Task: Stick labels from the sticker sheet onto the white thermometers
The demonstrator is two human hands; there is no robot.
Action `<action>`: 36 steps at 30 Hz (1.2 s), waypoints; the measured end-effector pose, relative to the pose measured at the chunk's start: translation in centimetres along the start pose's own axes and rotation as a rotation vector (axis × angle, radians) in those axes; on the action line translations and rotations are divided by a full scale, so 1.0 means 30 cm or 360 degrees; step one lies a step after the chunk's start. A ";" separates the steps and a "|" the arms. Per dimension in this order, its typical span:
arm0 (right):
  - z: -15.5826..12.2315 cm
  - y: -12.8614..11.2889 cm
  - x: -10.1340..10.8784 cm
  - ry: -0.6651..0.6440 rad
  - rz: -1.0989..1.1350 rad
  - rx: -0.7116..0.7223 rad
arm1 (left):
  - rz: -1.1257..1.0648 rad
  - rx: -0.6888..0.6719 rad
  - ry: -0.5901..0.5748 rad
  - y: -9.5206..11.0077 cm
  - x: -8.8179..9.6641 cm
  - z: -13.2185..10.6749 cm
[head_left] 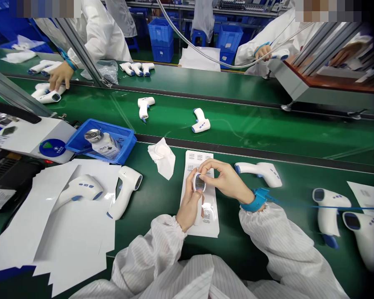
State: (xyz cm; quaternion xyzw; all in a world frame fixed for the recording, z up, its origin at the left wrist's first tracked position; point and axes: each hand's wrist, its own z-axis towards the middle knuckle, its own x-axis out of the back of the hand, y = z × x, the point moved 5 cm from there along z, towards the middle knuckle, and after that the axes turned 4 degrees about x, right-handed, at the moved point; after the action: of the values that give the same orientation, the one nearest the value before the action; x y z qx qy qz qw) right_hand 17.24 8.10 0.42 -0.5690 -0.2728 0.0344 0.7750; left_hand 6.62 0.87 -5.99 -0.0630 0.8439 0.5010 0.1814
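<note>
My left hand (189,207) grips the handle of a white thermometer gun (198,182), held upright with its small screen facing me. My right hand (223,177) pinches at the top edge of that screen with thumb and forefinger; a blue wrist strap (256,199) circles that wrist. Both hands hover over a white label sheet (209,216) lying on the green bench (162,199). Another thermometer gun (262,171) lies just right of my right hand.
Two guns (124,192) rest on white paper sheets (50,232) at left, two more (330,207) at right. A blue tray (124,137) holds a bottle (102,143); a crumpled wipe (162,157) lies nearby. Guns (201,121) ride the conveyor. Other people work across it.
</note>
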 end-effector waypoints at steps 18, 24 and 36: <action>0.006 -0.010 -0.008 0.0038 -0.0093 -0.0085 | 0.0024 -0.0015 0.0013 0.009 -0.003 -0.004; 0.007 -0.024 -0.014 0.0041 -0.0148 -0.0289 | -0.0085 -0.0121 0.0125 0.047 0.003 -0.002; -0.063 -0.104 -0.028 0.0324 0.0328 -0.0250 | 0.0238 -0.0649 0.0461 0.185 0.031 -0.074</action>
State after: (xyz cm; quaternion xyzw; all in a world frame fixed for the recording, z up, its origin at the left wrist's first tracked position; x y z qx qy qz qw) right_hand 16.59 5.06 2.51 -0.6534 -0.1348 0.0345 0.7441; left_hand 3.63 1.73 -0.80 -0.1068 0.7450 0.6584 0.0047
